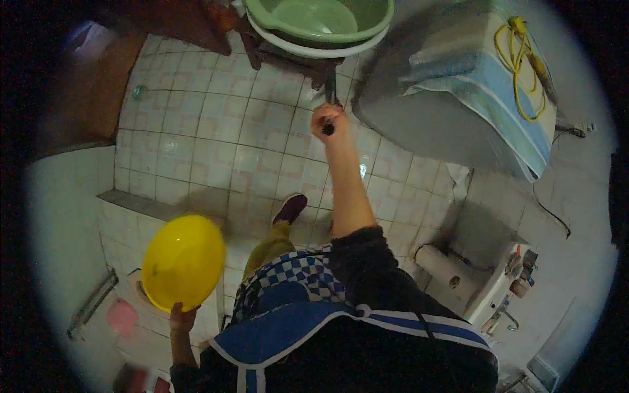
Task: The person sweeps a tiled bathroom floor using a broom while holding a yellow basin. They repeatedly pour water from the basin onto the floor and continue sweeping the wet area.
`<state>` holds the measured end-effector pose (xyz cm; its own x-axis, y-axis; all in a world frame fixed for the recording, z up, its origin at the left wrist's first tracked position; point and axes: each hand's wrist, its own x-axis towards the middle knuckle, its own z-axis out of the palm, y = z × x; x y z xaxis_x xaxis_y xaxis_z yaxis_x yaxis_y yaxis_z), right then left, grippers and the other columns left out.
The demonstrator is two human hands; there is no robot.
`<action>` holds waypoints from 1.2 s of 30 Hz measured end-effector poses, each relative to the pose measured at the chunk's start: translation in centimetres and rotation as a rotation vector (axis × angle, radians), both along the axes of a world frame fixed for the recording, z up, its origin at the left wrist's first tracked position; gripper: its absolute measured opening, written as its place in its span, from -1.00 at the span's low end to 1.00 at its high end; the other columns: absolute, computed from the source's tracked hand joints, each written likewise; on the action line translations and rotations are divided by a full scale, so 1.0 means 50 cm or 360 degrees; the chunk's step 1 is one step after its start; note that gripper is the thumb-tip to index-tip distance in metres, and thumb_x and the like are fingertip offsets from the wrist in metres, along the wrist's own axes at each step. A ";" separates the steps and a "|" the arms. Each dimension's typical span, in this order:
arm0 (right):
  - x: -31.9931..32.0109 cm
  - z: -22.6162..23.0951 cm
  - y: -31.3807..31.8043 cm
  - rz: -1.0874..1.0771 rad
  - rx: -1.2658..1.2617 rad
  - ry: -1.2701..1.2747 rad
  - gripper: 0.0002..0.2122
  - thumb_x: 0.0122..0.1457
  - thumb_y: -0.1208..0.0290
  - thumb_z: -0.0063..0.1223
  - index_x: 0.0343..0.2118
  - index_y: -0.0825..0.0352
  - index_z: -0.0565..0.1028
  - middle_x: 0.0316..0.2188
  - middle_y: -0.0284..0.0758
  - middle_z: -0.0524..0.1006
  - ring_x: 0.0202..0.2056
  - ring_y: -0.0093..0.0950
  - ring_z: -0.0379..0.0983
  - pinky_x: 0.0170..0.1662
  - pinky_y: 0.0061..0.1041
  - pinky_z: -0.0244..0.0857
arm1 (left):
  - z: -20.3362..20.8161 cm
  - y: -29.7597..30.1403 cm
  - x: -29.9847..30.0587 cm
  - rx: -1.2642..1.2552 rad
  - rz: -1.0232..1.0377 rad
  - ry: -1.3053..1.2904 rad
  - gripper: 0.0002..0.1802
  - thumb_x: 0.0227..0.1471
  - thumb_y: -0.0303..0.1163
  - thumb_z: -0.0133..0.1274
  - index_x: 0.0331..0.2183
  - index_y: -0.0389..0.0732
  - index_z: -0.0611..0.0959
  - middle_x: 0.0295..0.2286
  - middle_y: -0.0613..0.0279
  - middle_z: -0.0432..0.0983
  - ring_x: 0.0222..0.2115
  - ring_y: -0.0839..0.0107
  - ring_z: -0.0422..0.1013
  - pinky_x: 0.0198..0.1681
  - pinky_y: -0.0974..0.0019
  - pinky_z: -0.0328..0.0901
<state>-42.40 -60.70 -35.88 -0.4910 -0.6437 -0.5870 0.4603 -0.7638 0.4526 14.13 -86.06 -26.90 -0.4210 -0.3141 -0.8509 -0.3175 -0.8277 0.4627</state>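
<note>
My left hand (183,317) grips the lower rim of a yellow plastic basin (183,262), with the basin out to my left side and its round face toward me. Straight ahead my right arm reaches out, and my right hand (329,122) is closed round a dark stick-like handle (331,88). One end of that handle pokes out of the fist; its far part runs toward the wooden stool (254,49), and what it belongs to cannot be made out. Just beyond the right hand, a green basin (321,19) sits inside a white basin (318,50) on the stool.
A bulky appliance (406,124) under a striped cloth (485,98) stands at the right, a coiled yellow cable (517,65) on top. A sink (488,298) is at lower right. Tiled floor (216,137) spreads ahead, with a raised ledge (144,208) at left.
</note>
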 end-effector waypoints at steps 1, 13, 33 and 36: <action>-0.023 0.020 0.012 -0.0033 -0.0140 -0.0156 -0.66 0.13 0.19 -0.33 -0.71 0.24 0.13 -0.84 -0.43 0.08 -0.78 -0.57 0.02 -0.69 -0.59 0.02 | -0.003 0.002 0.020 -0.0015 0.0029 0.0018 -0.52 -0.18 -0.30 -0.02 -0.14 -0.18 0.32 -0.14 0.24 0.27 -0.14 0.27 0.22 -0.14 0.19 0.16; 0.127 -0.060 0.095 0.0969 0.1253 0.0638 -0.58 0.13 0.08 -0.40 -0.77 0.22 0.17 -0.86 -0.47 0.11 -0.79 -0.55 0.05 -0.66 -0.57 0.03 | -0.064 0.068 0.154 0.0114 -0.0129 -0.0430 -0.59 -0.13 -0.33 -0.11 -0.17 -0.21 0.33 -0.16 0.15 0.28 -0.20 0.22 0.26 -0.19 0.20 0.23; 0.005 -0.313 0.139 0.0670 0.0656 0.0524 -0.66 0.02 0.06 -0.12 -0.65 0.23 0.23 -0.79 -0.43 0.19 -0.79 -0.60 0.09 -0.73 -0.63 0.06 | 0.006 0.073 -0.026 0.0413 0.0136 -0.0520 -0.54 -0.15 -0.27 -0.05 -0.15 -0.24 0.34 -0.15 0.15 0.29 -0.19 0.26 0.29 -0.20 0.25 0.26; 0.148 -0.222 0.061 0.0527 0.0687 0.0323 -0.64 0.02 -0.01 -0.18 -0.64 0.21 0.22 -0.81 -0.49 0.14 -0.81 -0.61 0.04 -0.74 -0.61 -0.03 | -0.009 0.019 -0.050 0.0230 -0.0050 -0.0402 -0.54 -0.15 -0.28 -0.05 -0.15 -0.24 0.34 -0.15 0.15 0.29 -0.19 0.25 0.29 -0.22 0.21 0.27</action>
